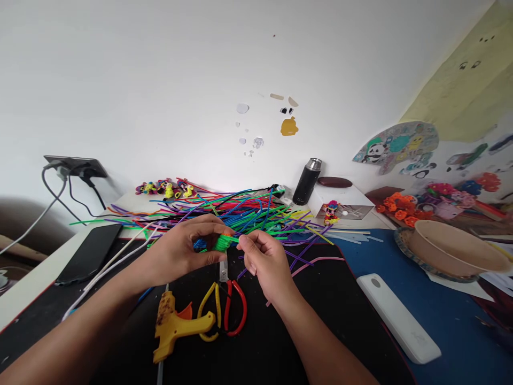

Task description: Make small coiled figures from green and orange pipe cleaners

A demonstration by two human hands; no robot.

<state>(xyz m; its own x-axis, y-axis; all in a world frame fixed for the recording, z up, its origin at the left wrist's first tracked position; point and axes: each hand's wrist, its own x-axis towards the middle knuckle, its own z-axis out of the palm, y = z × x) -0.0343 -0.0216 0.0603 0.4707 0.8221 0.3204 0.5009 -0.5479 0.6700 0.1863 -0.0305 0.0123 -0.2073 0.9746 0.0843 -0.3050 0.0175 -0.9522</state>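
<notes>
Between thumb and fingers, my left hand (pixel 186 247) grips a small green coil (pixel 222 243) with a bit of orange at its top. My right hand (pixel 262 259) is closed in a pinch on the green pipe cleaner end that sticks out from the coil's right side. Just below the hands lie pliers with one yellow and one red handle (pixel 236 309), their jaws partly behind the coil. A yellow glue gun (pixel 172 326) rests on the black mat to their left. Behind the hands spreads a pile of colourful pipe cleaners (pixel 248 211).
A black phone (pixel 88 254) lies at the left beside white cables. Toward the back stand a black bottle (pixel 306 183), a white box (pixel 340 200) and small figures (pixel 168 188). On the right are a white device (pixel 398 318) and a beige bowl (pixel 460 248).
</notes>
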